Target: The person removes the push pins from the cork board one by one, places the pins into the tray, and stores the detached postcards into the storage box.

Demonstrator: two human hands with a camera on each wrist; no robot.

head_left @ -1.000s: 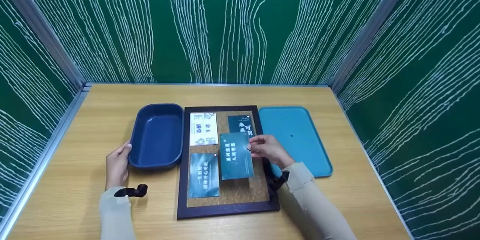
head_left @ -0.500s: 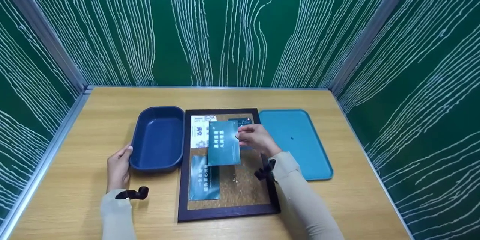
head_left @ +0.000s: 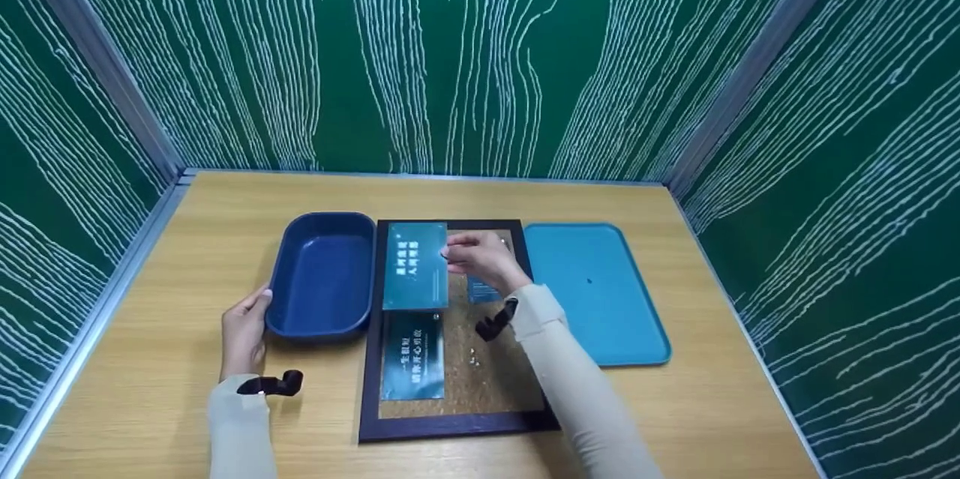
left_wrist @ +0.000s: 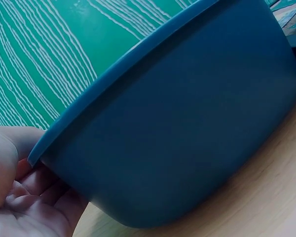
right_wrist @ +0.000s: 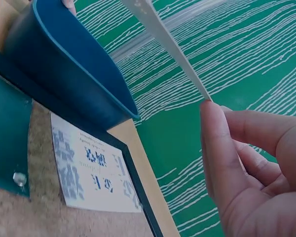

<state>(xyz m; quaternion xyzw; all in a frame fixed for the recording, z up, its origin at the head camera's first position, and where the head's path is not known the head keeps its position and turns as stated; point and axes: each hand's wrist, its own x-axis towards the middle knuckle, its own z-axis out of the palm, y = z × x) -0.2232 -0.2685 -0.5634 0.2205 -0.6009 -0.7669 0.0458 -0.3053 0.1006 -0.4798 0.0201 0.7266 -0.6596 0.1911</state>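
Note:
In the head view my right hand (head_left: pixel 486 260) pinches a teal card (head_left: pixel 416 265) with white writing by its right edge. The card is raised over the upper left of a dark-framed cork board (head_left: pixel 499 366) and hides the white card there; that white card (right_wrist: pixel 96 168) shows in the right wrist view. Seen edge-on, the held card (right_wrist: pixel 175 49) sits between thumb and fingers. My left hand (head_left: pixel 244 333) grips the near left rim of a deep blue basin (head_left: pixel 322 280); in the left wrist view its fingers (left_wrist: pixel 47 202) lie below the rim.
Another teal card (head_left: pixel 412 363) lies on the board's lower left, and a dark teal card (head_left: pixel 484 289) is partly hidden beneath my right hand. Clear pushpins (head_left: pixel 472 357) dot the cork. A flat turquoise tray (head_left: pixel 592 306) lies right of the board. Green walls surround the table.
My right hand has carried the teal card left and away from me, from the board's middle to over its upper left. My left hand has stayed at the basin's rim.

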